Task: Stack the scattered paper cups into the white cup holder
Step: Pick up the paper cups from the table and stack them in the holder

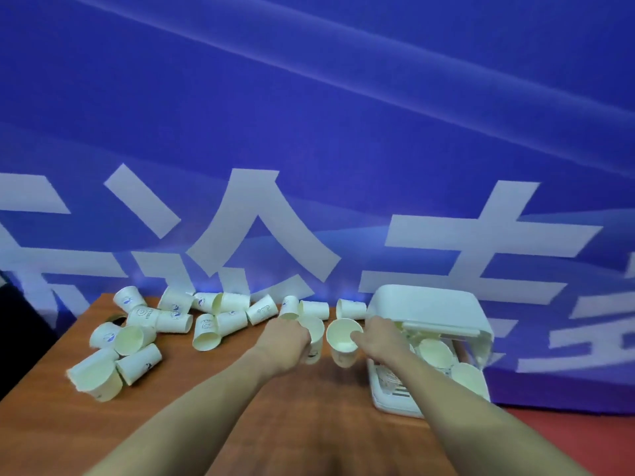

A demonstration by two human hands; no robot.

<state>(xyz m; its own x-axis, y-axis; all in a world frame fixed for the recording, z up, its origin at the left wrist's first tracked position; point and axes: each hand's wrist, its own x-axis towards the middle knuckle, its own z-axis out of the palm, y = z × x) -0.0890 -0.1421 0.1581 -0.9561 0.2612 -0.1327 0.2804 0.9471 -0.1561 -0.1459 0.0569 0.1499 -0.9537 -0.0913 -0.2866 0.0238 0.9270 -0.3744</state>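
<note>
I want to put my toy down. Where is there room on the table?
The near table, between the arms and in front of the left cup pile, is bare. The back edge is crowded with cups; the holder fills the right.

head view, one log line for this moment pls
left hand: grips cup | right hand: grips cup | holder: open, cups inside | table: loose cups

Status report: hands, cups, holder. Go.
Left hand grips one cup; right hand grips another. White cup holder open, cups inside. Loose cups scattered left. Path clear.
</note>
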